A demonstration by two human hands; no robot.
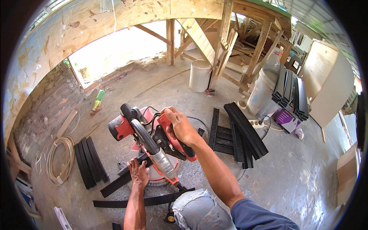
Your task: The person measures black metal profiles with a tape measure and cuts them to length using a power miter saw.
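Note:
A red and black miter saw stands on the floor before me, its head raised and tilted. My right hand is wrapped round its red handle. Below, my left hand holds a black strip down on the saw's base, fingers bent over the fence; the palm side is hidden. Nearer me, a longer black strip lies across the floor. A yellow and black tape measure is beside my knee. Several cut black strips lie left of the saw.
Coiled hose lies at the left. More black pieces are stacked on the right, near a power strip. Behind them stand a white bucket and a purple box under black profiles. A white can stands by timber posts.

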